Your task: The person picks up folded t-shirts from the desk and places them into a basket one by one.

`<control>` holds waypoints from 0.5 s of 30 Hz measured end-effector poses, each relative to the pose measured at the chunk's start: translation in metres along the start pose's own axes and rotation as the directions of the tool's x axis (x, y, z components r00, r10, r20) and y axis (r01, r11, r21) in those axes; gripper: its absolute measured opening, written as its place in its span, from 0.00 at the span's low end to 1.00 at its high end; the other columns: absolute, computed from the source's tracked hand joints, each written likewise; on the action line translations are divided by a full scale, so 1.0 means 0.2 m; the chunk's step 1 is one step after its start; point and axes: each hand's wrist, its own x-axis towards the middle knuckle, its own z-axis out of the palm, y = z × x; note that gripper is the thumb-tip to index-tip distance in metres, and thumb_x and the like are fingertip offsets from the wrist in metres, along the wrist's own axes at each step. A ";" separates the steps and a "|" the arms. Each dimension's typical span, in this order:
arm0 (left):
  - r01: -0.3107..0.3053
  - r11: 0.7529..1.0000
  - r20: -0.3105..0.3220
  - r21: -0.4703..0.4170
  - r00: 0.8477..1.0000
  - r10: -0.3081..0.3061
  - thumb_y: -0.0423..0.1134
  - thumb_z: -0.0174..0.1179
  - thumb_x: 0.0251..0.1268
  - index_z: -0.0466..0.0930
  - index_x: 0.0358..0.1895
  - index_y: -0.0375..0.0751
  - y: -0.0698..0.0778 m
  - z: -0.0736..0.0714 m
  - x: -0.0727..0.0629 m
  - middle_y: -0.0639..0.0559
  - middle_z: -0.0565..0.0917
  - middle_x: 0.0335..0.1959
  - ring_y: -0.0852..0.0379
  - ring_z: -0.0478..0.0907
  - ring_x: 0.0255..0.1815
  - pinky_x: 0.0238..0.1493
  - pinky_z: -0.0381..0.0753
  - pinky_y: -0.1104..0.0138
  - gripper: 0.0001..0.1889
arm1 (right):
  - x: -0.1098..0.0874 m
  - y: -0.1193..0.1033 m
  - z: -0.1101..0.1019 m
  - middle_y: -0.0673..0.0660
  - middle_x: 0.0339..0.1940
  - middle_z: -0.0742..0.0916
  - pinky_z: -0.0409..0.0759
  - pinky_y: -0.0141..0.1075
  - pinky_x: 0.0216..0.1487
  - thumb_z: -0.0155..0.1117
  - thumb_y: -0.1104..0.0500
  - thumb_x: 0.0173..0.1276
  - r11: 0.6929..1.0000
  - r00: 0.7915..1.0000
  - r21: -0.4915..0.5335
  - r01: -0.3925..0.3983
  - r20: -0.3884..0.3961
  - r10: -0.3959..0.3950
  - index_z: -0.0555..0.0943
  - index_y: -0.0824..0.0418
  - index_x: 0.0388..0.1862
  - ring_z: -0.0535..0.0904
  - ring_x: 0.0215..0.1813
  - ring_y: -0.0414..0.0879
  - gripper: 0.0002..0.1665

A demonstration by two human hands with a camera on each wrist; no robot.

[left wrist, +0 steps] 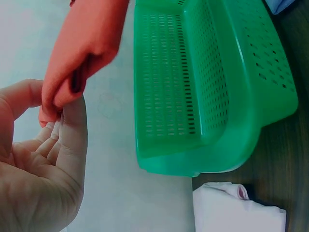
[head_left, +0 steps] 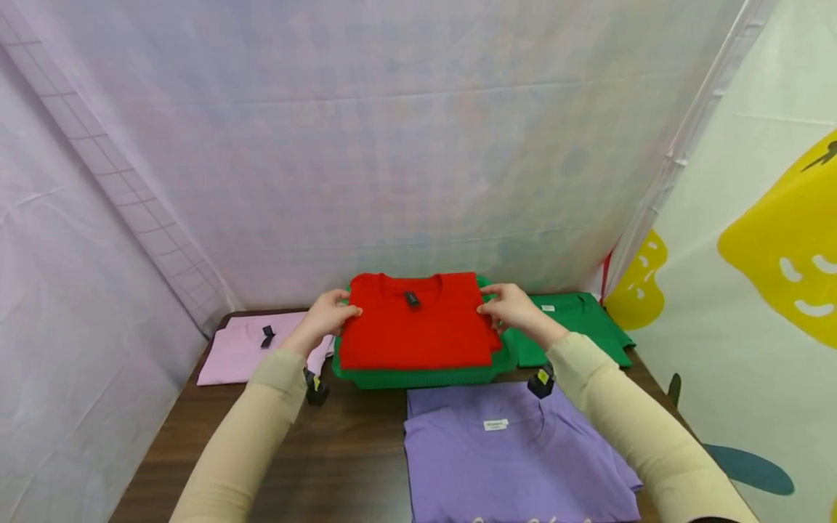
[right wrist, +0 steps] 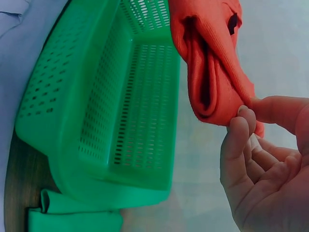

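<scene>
A folded red T-shirt [head_left: 418,327] with a dark neck tag is held up by both hands over a green plastic basket [head_left: 418,378]. My left hand [head_left: 330,316] pinches its left side between thumb and fingers. At the opposite side my right hand [head_left: 513,309] pinches the shirt in the same way. Both wrist views show the folded layers of the red T-shirt [left wrist: 91,43] at its ends. Below it, the slotted inside of the basket [right wrist: 140,106] is bare in the parts that show.
A folded pink T-shirt [head_left: 229,356] lies left of the basket, and a folded green T-shirt [head_left: 582,327] lies right of it. Nearer me, a purple T-shirt [head_left: 503,465] is spread on the dark wooden table [head_left: 340,450]. A pale curtain [head_left: 418,160] hangs behind.
</scene>
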 end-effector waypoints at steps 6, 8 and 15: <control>-0.003 1.000 -0.005 0.026 1.000 0.003 0.35 0.59 0.66 0.58 0.69 0.26 0.03 0.00 0.02 0.44 0.79 0.35 0.59 0.73 0.24 0.25 0.77 0.68 0.32 | 0.02 -0.01 -0.03 0.58 0.27 0.83 0.83 0.45 0.31 0.59 0.63 0.70 0.999 0.999 0.028 -0.022 0.027 0.021 0.61 0.68 0.73 0.75 0.22 0.46 0.35; -0.003 1.000 -0.004 0.025 1.000 0.003 0.35 0.58 0.66 0.57 0.70 0.26 0.04 -0.01 0.03 0.43 0.80 0.37 0.59 0.73 0.25 0.25 0.78 0.68 0.33 | 0.03 -0.02 -0.03 0.58 0.28 0.83 0.83 0.44 0.32 0.59 0.63 0.70 0.999 0.999 0.038 -0.028 0.028 0.027 0.60 0.68 0.73 0.76 0.24 0.46 0.35; 0.001 1.000 0.006 0.030 1.000 -0.001 0.36 0.58 0.67 0.57 0.70 0.27 0.09 -0.01 0.06 0.42 0.80 0.39 0.58 0.72 0.26 0.27 0.77 0.67 0.33 | 0.03 -0.05 -0.04 0.60 0.32 0.84 0.84 0.44 0.35 0.58 0.63 0.71 0.999 0.999 0.013 -0.047 0.012 0.047 0.59 0.70 0.73 0.79 0.27 0.48 0.35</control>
